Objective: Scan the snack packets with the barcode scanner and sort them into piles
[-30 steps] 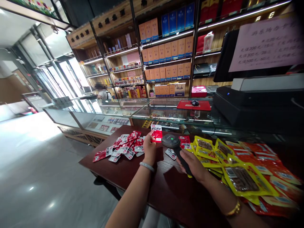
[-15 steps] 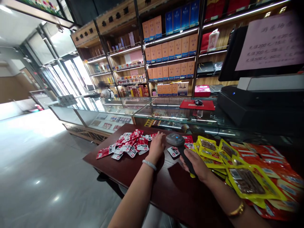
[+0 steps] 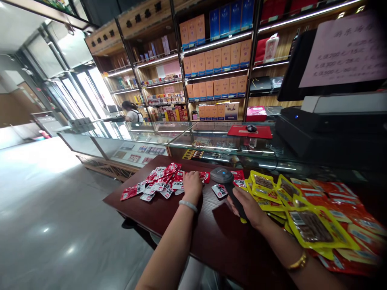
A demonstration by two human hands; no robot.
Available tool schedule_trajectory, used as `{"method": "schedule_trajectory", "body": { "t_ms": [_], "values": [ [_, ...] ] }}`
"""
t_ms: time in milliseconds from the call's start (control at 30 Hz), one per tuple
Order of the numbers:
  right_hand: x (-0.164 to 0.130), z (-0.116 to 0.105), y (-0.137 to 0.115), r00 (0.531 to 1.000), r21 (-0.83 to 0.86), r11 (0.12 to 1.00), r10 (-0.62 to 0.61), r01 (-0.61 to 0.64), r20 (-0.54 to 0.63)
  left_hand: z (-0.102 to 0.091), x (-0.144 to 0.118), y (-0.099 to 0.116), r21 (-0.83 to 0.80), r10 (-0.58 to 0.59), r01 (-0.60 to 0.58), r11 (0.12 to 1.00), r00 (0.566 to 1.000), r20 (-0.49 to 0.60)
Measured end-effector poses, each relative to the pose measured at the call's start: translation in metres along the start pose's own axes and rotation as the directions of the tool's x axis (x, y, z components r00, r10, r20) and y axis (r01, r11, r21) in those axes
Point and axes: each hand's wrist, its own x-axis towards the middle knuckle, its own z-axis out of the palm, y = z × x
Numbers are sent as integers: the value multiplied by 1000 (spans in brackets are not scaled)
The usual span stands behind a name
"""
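My right hand (image 3: pixel 246 206) grips the black handle of a barcode scanner (image 3: pixel 223 176), its round grey head raised over the dark wooden table (image 3: pixel 211 237). My left hand (image 3: pixel 192 186) rests palm down on the table, its fingers on a small red snack packet (image 3: pixel 205 176) at the right edge of a pile of red and white packets (image 3: pixel 157 183). Another small red and white packet (image 3: pixel 219 190) lies between my hands, just under the scanner head.
Yellow snack bags (image 3: pixel 308 227) and orange-red bags (image 3: pixel 347 209) cover the table's right side. Behind stand a glass counter (image 3: pixel 187 141), a black cash register (image 3: pixel 329 129) with a red mouse mat (image 3: pixel 249 131), and shelves of boxes. A person (image 3: pixel 130 112) stands far back left.
My left hand held a red packet up in front of the scanner, then lowered it onto the table beside the pile. The scanner stayed in my right hand.
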Motion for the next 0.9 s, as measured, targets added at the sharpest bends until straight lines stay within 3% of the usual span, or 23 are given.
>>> {"method": "schedule_trajectory", "body": {
  "t_ms": [200, 467, 633, 767, 900],
  "values": [
    [0, 0, 1, 1000, -32, 999, 1, -1, -7, 14, 4, 0, -54, 20, -13, 998, 992, 123],
    [1, -2, -2, 999, 40, 999, 20, -19, -27, -2, 0, 6, -14, -25, 26, 1000, 992, 121],
    [-1, -3, -1, 1000, 30, 1000, -5, 6, -11, -2, -3, 5, -14, -50, 52, 999, 993, 106],
    [-2, -3, -1, 1000, 32, 999, 6, -5, -17, -1, -2, 6, -160, -92, 114, 980, 987, 134],
    [-2, -2, -1, 1000, 0, 1000, -3, 3, -28, -1, 0, 11, -382, -139, 164, 909, 986, 92]
  ]
}}
